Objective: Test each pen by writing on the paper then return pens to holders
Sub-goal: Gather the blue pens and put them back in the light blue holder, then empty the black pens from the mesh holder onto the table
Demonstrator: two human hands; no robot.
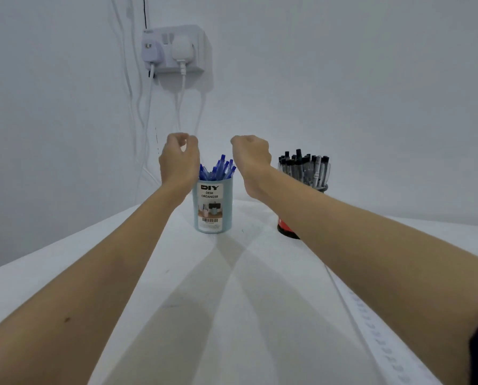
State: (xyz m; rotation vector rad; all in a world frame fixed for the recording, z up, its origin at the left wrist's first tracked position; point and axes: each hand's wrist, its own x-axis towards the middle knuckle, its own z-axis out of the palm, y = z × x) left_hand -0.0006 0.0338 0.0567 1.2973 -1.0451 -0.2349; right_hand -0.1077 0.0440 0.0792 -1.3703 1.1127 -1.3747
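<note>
Left hand [179,159] and right hand [251,158] both raised, fingers curled, holding nothing, either side of blue pens [217,169] in light-blue holder [214,208]; black pens [304,166] right, on counter [232,301].

Showing cool, dim, even lighting with a bluish cast. Casting two soft forearm shadows across the table [232,315], crossing just before the blue holder [214,207]. Bending straight edges outward toward the frame borders, wide-angle. Rendering slightly soft throughout; no glare showing.
</note>
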